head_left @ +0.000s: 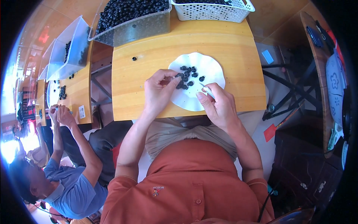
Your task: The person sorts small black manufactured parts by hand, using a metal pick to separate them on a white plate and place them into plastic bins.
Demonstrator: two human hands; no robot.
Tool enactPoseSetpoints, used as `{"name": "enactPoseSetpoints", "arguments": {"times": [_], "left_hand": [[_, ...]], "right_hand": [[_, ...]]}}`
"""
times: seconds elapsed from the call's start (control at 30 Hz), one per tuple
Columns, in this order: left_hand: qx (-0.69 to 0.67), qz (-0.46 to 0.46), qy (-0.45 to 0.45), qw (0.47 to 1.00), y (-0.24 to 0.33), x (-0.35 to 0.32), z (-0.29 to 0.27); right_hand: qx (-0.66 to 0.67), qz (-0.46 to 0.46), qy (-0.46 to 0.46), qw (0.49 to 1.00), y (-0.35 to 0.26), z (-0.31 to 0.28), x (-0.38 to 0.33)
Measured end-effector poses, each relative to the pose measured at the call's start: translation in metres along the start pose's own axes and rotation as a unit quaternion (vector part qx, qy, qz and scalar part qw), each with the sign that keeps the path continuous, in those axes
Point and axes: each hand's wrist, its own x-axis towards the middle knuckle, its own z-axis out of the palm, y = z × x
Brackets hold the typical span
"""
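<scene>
A white wavy-edged plate (209,63) lies on a wooden table (149,86) and carries several small dark ring-shaped beads (188,76). My left hand (159,91) rests at the plate's left edge, with its fingertips pinched on one dark bead. My right hand (218,104) sits at the plate's lower right edge and grips a thin light-coloured needle-like tool (207,90) that points toward the beads. One loose dark bead (134,58) lies on the table to the upper left of the plate.
A clear plastic bin (130,31) full of dark beads and a white perforated basket (214,13) stand at the table's far edge. At a second table (80,93) to the left, another person's hands (61,114) work near clear bins (71,48). Dark furniture stands at the right.
</scene>
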Motion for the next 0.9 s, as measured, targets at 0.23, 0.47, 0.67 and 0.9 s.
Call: {"name": "enactPoseSetpoints", "arguments": {"times": [0.23, 0.47, 0.67, 0.9], "left_hand": [[0.124, 0.139, 0.016, 0.982, 0.007, 0.027, -0.004], [0.225, 0.266, 0.083, 0.934, 0.043, 0.09, -0.046], [0.349, 0.254, 0.09, 0.897, 0.079, 0.178, -0.081], [0.439, 0.15, -0.135, 0.876, 0.078, 0.258, -0.063]], "right_hand": [[0.013, 0.03, 0.001, 0.999, -0.003, -0.01, -0.003], [-0.012, 0.014, 0.032, 0.999, 0.009, -0.022, -0.019], [0.02, 0.049, 0.017, 0.998, -0.001, -0.028, -0.028], [0.053, 0.071, 0.007, 0.996, -0.007, -0.031, -0.03]]}}
